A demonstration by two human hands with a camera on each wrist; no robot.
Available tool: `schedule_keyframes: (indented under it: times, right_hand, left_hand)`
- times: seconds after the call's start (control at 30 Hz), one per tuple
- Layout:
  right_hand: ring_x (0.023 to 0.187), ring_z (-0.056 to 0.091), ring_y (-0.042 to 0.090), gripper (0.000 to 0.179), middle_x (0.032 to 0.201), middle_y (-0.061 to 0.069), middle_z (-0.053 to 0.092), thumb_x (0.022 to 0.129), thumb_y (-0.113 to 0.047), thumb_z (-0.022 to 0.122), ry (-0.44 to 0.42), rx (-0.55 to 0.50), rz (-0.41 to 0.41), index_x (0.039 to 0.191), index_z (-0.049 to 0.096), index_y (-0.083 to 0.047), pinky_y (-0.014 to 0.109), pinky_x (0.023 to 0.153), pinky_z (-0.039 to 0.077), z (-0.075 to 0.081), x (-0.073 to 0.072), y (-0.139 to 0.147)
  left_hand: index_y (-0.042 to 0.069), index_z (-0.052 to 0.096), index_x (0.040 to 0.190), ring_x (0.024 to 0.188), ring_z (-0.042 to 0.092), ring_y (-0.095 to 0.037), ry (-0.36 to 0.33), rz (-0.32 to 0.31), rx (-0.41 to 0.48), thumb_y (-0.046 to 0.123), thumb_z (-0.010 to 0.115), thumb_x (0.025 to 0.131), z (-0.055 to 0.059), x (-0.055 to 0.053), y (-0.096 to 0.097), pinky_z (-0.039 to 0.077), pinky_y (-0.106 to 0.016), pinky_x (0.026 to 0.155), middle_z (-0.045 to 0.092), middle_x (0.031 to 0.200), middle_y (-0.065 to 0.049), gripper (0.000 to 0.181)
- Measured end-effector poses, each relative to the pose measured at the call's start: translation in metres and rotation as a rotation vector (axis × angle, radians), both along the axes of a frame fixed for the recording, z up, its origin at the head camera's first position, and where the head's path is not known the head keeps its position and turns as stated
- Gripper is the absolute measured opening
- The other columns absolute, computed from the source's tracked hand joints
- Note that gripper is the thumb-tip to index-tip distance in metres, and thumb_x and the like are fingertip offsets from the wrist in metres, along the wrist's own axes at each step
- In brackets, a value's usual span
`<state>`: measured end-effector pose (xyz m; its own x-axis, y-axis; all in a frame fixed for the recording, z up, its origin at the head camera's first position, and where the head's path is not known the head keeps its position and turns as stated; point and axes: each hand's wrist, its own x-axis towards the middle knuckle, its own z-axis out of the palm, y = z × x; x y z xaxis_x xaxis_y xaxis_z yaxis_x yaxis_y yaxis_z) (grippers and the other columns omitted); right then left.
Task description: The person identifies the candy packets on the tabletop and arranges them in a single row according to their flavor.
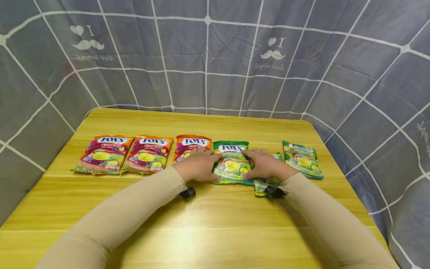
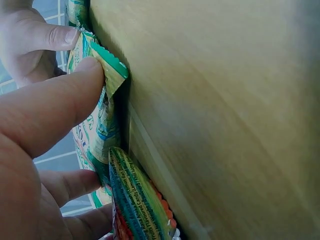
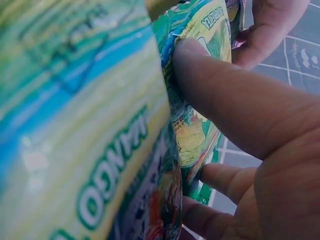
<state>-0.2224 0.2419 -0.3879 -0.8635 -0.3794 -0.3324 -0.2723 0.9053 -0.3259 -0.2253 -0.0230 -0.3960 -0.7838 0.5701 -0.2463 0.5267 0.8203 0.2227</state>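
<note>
A green Fox's Spring Tea candy bag [image 1: 231, 164] lies face up near the middle of the table. My left hand [image 1: 199, 165] holds its left edge, the thumb near the lower corner and the fingers farther up. On the opposite edge my right hand [image 1: 267, 165] grips it in the same way, as the right wrist view also shows. Beneath the right hand and wrist lies another green candy bag [image 1: 260, 188], mostly covered. An orange Fox's Fruits candy bag [image 1: 193, 142] is partly hidden behind the left hand.
Two more orange Fruits bags [image 1: 104, 155] lie side by side at the left of the wooden table [image 1: 201, 231]. One more green bag [image 1: 303, 160] lies at the right. A grey checked curtain [image 1: 184, 48] surrounds the table's back and sides.
</note>
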Motion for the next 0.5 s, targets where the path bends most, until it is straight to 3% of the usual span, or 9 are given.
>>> schedule_keyframes:
  times: [0.5]
  right_hand:
    - [0.152,0.031,0.05,0.101,0.169,0.021,0.033,0.089,-0.046,0.084,-0.016,0.019,-0.023,0.168,0.029,-0.018,0.071,0.12,0.028,0.0022,-0.004,-0.0012]
  left_hand:
    - [0.021,0.035,0.166,0.155,0.034,-0.037,0.011,0.013,-0.003,0.062,0.076,0.089,0.0011,-0.0056,0.0013,0.026,-0.059,0.125,0.043,0.167,-0.009,0.097]
